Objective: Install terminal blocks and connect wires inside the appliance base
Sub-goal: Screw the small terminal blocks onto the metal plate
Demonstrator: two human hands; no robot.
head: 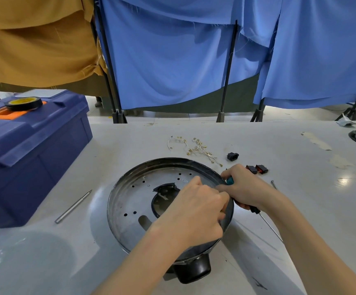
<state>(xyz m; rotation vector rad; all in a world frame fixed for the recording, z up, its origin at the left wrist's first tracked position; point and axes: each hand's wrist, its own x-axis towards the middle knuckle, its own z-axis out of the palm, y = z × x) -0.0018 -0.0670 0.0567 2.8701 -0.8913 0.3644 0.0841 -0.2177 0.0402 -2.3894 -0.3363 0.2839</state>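
left hand (pixel 196 211) over appliance base (pixel 130 201), fingertips hidden

The round metal appliance base (pixel 143 201) lies open side up on the tabletop (pixel 279 209), its perforated floor showing a dark curved cutout. Beyond its rim lie loose white wires (pixel 196 149) with brass terminals, a black terminal block (pixel 232 156) and two red-faced blocks (pixel 257 168).
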